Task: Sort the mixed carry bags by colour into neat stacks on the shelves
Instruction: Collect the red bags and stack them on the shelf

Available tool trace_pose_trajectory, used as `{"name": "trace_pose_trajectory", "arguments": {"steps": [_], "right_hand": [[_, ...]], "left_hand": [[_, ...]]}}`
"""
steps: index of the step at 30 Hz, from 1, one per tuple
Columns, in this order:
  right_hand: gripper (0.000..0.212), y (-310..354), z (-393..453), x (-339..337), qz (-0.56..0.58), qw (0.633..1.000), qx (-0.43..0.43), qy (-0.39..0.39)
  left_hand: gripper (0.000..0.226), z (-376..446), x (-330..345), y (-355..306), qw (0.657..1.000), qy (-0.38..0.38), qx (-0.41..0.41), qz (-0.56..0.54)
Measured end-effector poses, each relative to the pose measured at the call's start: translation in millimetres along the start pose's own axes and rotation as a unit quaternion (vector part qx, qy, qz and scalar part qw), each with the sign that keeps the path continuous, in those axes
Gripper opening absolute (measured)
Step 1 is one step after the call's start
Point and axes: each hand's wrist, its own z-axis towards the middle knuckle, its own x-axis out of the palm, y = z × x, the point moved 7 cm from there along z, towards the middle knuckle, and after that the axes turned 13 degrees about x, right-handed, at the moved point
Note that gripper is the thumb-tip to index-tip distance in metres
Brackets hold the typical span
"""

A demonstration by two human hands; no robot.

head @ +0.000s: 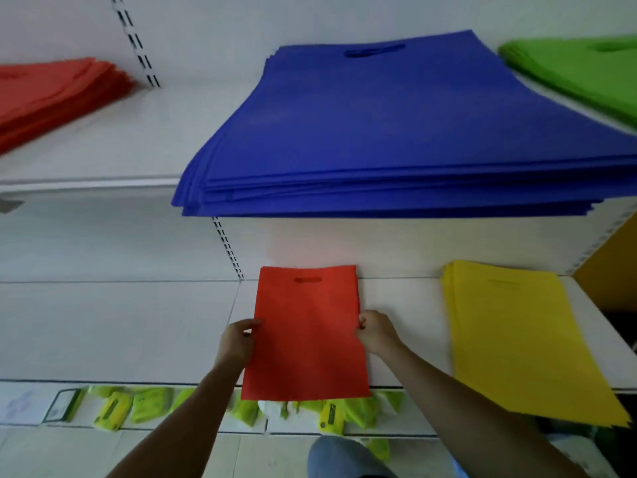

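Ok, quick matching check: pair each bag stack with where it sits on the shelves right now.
Things:
1. blue stack
2. yellow stack
3. green stack
4. red bags between both hands

Places:
A. upper shelf, far right
B. lower shelf, middle
C. upper shelf, middle
D. lower shelf, right

Pairs: 1-C, 2-D, 3-A, 4-B
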Motion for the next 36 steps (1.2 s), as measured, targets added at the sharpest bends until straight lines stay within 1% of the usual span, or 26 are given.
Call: {"name": "trace_pose_trajectory", "arguments": {"steps": [4, 8, 11, 16, 20, 23, 26, 28, 29, 32, 34, 36], "right_hand": [[0.027, -1, 7, 14, 0.03, 0.999, 0.015, -0.009], [0.016, -2, 8, 13, 0.04, 0.998, 0.027, -0.03], [0.022, -4, 4, 12, 0.038, 0.998, 0.034, -0.04], [0.024, -15, 3, 14, 0.027, 0.997, 0.055, -0.056], [0.012, -17, 4, 20, 0.008, 0.997, 0.069, -0.045], [0.012, -19, 1, 17, 0.031, 0.995, 0.069, -0.061], [0.022, -23, 0, 17, 0.061, 0.993, 0.075, -0.074], [0.027, -24, 3, 20, 0.059, 0.993, 0.082, -0.069], [0.026, -23, 4, 21, 0.055, 0.993, 0.082, -0.068], [0.007, -23, 8, 22, 0.064, 0.992, 0.078, -0.074], [0.017, -25, 9, 23, 0.071, 0.992, 0.075, -0.072], [0.017, -26, 9, 26, 0.082, 0.992, 0.071, -0.064]], "left_hand": [[0.034, 6, 7, 16, 1.0, -0.008, 0.007, 0.027], [0.035, 8, 13, 21, 0.999, -0.006, 0.014, 0.043], [0.036, 15, 16, 21, 0.999, -0.001, 0.028, 0.044], [0.036, 21, 21, 20, 0.997, 0.004, 0.044, 0.07], [0.032, 18, 26, 24, 0.995, 0.021, 0.047, 0.087], [0.034, 18, 27, 25, 0.994, 0.021, 0.06, 0.09], [0.035, 16, 27, 25, 0.994, 0.0, 0.063, 0.085], [0.035, 16, 27, 27, 0.995, -0.016, 0.058, 0.08], [0.036, 17, 27, 27, 0.995, -0.021, 0.06, 0.082], [0.034, 16, 26, 21, 0.993, -0.037, 0.066, 0.092], [0.033, 15, 26, 19, 0.992, -0.047, 0.071, 0.095], [0.033, 14, 24, 20, 0.992, -0.052, 0.068, 0.097]]}}
